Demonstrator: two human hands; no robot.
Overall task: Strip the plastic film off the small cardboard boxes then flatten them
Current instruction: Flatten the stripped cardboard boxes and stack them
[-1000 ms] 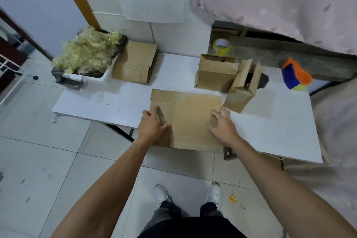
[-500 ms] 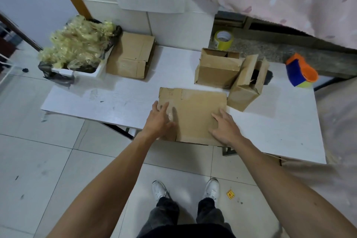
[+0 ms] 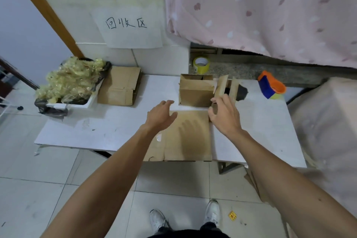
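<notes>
Our left hand point(image 3: 161, 116) spread and empty, right hand point(image 3: 224, 115) half-curled, perhaps touching the tilted box point(image 3: 221, 85); we risk nudging the overhanging flat box point(image 3: 190, 139) off the near edge of the tabletop point(image 3: 116, 127).

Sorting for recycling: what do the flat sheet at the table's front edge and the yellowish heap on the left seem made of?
The flat sheet looks like matte brown cardboard: fold creases and flap seams show. The yellowish heap seems to be crumpled thin plastic film, glossy and translucent with bright glints; it could be tape.
</notes>
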